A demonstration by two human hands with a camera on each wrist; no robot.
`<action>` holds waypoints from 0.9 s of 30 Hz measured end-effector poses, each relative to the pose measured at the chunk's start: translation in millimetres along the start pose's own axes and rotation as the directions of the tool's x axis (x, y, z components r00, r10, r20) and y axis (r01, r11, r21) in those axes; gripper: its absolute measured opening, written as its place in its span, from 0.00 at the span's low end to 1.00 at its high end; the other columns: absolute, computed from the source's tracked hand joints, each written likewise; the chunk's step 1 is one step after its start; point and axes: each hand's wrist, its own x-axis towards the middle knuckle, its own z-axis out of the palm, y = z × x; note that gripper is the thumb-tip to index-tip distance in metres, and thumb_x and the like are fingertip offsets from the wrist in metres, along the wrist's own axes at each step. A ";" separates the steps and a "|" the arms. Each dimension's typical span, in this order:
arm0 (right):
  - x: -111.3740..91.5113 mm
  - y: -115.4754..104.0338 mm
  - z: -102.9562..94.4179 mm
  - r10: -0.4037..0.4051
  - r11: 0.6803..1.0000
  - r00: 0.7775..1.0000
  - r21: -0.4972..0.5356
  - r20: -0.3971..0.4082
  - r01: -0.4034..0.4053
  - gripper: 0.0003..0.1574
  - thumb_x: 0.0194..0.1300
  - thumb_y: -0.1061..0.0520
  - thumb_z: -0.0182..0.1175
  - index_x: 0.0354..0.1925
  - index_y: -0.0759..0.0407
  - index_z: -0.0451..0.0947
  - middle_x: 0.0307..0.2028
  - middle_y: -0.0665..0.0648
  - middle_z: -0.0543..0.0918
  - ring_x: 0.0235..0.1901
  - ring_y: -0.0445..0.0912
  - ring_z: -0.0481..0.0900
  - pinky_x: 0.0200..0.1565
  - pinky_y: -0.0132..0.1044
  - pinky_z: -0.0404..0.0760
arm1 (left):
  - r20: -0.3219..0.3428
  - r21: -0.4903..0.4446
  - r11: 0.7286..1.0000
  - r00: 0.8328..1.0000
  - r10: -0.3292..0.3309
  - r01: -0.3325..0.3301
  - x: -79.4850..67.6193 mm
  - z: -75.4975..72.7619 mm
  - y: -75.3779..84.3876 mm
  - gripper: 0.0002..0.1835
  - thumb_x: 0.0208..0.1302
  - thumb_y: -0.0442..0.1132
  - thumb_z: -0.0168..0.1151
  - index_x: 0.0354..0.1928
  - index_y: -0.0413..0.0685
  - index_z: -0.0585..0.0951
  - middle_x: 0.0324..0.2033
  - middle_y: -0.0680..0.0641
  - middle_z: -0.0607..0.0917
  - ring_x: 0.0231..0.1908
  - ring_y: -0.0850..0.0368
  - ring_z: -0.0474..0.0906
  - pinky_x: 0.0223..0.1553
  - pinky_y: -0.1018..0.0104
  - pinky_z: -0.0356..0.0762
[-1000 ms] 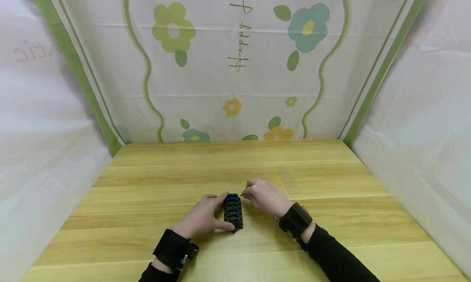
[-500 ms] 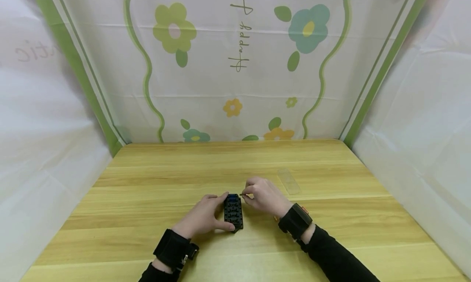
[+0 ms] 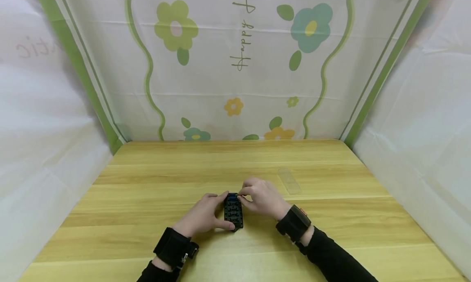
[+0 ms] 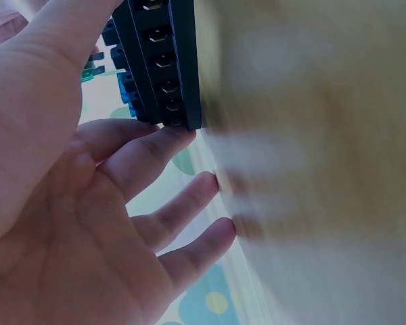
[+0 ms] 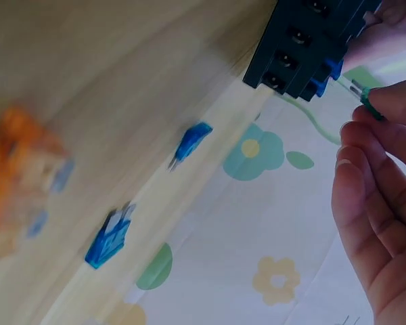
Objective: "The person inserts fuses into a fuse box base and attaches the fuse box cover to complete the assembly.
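Observation:
A black fuse box (image 3: pixel 233 211) sits upright on the table, with a blue fuse in its far end. My left hand (image 3: pixel 201 217) grips it, thumb at the near end and index finger at the far end. In the left wrist view the box's side (image 4: pixel 164 61) shows a row of terminal holes, and other fingertips touch the tabletop. My right hand (image 3: pixel 263 197) pinches a small green blade fuse (image 5: pixel 369 105) between thumb and index finger, its metal prongs pointing at the box. In the right wrist view the fuse hangs just apart from the blue fuses (image 5: pixel 333 68) in the box.
A clear plastic cover (image 3: pixel 288 181) lies on the table (image 3: pixel 165 167) beyond the right hand. Two loose blue blade fuses (image 5: pixel 108 238) rest on the wood, near a blurred orange item (image 5: pixel 20 169) with blue bits. Printed cloth walls (image 3: pixel 206 69) enclose the table's back and sides.
My right hand has shifted slightly left, bringing the green fuse over the far end of the fuse box. The left hand and the box stay where they were.

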 end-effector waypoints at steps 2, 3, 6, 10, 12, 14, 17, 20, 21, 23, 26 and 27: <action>0.5 -2.0 0.2 -0.006 1.000 1.000 0.010 0.006 0.006 0.03 0.57 0.56 0.66 0.29 0.52 0.86 0.28 0.45 0.74 0.26 0.34 0.71 0.27 0.20 0.68 | 0.004 -0.002 1.000 1.000 0.001 -0.001 -0.1 -0.4 0.2 0.56 0.45 0.70 0.66 0.72 0.46 0.60 0.60 0.37 0.70 0.62 0.40 0.62 0.56 0.47 0.66; 0.8 -3.0 0.4 -0.010 1.000 1.000 0.015 0.008 0.009 0.03 0.57 0.56 0.66 0.30 0.52 0.86 0.28 0.45 0.74 0.26 0.34 0.71 0.27 0.19 0.68 | 0.006 -0.004 1.000 1.000 0.001 -0.001 0.0 -0.5 0.4 0.56 0.45 0.70 0.65 0.72 0.46 0.60 0.60 0.37 0.70 0.62 0.40 0.62 0.57 0.47 0.66; 1.6 -5.8 1.3 -0.022 1.000 1.000 0.022 0.016 0.022 0.03 0.58 0.56 0.66 0.30 0.52 0.86 0.29 0.45 0.74 0.27 0.34 0.71 0.28 0.18 0.68 | 0.011 -0.010 1.000 1.000 -0.001 0.001 -0.1 -1.0 0.9 0.56 0.45 0.70 0.66 0.72 0.46 0.60 0.61 0.37 0.70 0.62 0.40 0.62 0.57 0.47 0.65; 2.8 -9.3 2.5 -0.033 0.999 0.999 0.036 0.033 0.032 0.03 0.59 0.56 0.67 0.33 0.53 0.86 0.29 0.45 0.74 0.28 0.34 0.71 0.29 0.18 0.68 | 0.011 -0.021 1.000 1.000 0.000 0.000 -0.6 -1.2 0.6 0.56 0.46 0.69 0.66 0.72 0.46 0.60 0.61 0.37 0.69 0.62 0.40 0.61 0.58 0.48 0.64; 3.2 -10.6 3.1 -0.033 0.999 0.998 0.044 0.044 0.031 0.03 0.59 0.57 0.66 0.33 0.53 0.86 0.29 0.45 0.74 0.28 0.35 0.71 0.29 0.19 0.68 | 0.011 -0.022 1.000 1.000 0.003 -0.003 -0.8 -1.2 0.2 0.56 0.46 0.69 0.66 0.72 0.46 0.59 0.61 0.37 0.69 0.62 0.40 0.61 0.58 0.48 0.64; 3.3 -11.3 3.8 -0.031 0.999 0.998 0.045 0.054 0.028 0.03 0.60 0.57 0.66 0.33 0.53 0.86 0.29 0.46 0.74 0.28 0.35 0.70 0.29 0.19 0.68 | 0.014 -0.022 1.000 1.000 0.004 -0.004 -0.6 -1.1 -0.3 0.55 0.47 0.69 0.66 0.73 0.47 0.59 0.61 0.38 0.69 0.62 0.41 0.61 0.58 0.48 0.64; 3.2 -11.8 4.7 -0.027 0.999 0.998 0.043 0.064 0.025 0.03 0.60 0.57 0.66 0.33 0.52 0.86 0.29 0.45 0.73 0.28 0.35 0.69 0.28 0.20 0.67 | 0.017 -0.019 1.000 1.000 0.007 -0.007 -0.5 -1.1 -0.7 0.55 0.47 0.69 0.65 0.73 0.47 0.59 0.61 0.39 0.70 0.63 0.41 0.61 0.58 0.48 0.64; 2.9 -11.9 5.2 -0.025 0.999 0.998 0.046 0.064 0.022 0.03 0.60 0.57 0.66 0.33 0.52 0.86 0.29 0.46 0.73 0.27 0.35 0.69 0.27 0.19 0.66 | 0.017 -0.017 1.000 1.000 0.011 -0.011 -0.3 -1.1 -0.9 0.55 0.47 0.69 0.65 0.73 0.46 0.59 0.61 0.38 0.70 0.62 0.40 0.61 0.58 0.49 0.64; 2.8 -11.9 5.4 -0.024 0.999 0.998 0.047 0.062 0.021 0.03 0.60 0.57 0.66 0.33 0.52 0.86 0.29 0.46 0.73 0.28 0.35 0.69 0.27 0.20 0.67 | 0.016 -0.016 1.000 1.000 0.012 -0.011 -0.1 -1.1 -0.9 0.55 0.47 0.69 0.65 0.73 0.46 0.59 0.61 0.38 0.70 0.62 0.41 0.61 0.58 0.49 0.64; 2.6 -11.7 5.7 -0.019 0.999 0.998 0.050 0.061 0.016 0.02 0.59 0.57 0.66 0.33 0.52 0.86 0.30 0.46 0.73 0.28 0.35 0.68 0.27 0.20 0.67 | 0.013 -0.011 1.000 1.000 0.013 -0.013 0.2 -1.0 -1.1 0.55 0.47 0.69 0.65 0.72 0.46 0.59 0.61 0.38 0.70 0.62 0.41 0.61 0.58 0.49 0.64; 2.5 -11.3 6.4 -0.006 0.999 0.998 0.050 0.060 0.003 0.02 0.58 0.57 0.67 0.33 0.52 0.86 0.31 0.47 0.72 0.30 0.36 0.68 0.28 0.20 0.67 | 0.010 -0.005 1.000 1.000 0.017 -0.017 0.5 -1.1 -1.3 0.55 0.47 0.69 0.65 0.72 0.46 0.59 0.61 0.38 0.70 0.62 0.41 0.62 0.58 0.50 0.64; 2.6 -11.2 6.5 -0.002 0.999 0.998 0.050 0.060 -0.001 0.02 0.58 0.57 0.68 0.33 0.52 0.86 0.32 0.46 0.72 0.31 0.36 0.68 0.29 0.21 0.68 | 0.010 -0.003 1.000 1.000 0.017 -0.017 0.6 -1.1 -1.4 0.55 0.47 0.69 0.65 0.72 0.46 0.59 0.61 0.38 0.70 0.62 0.41 0.62 0.58 0.50 0.64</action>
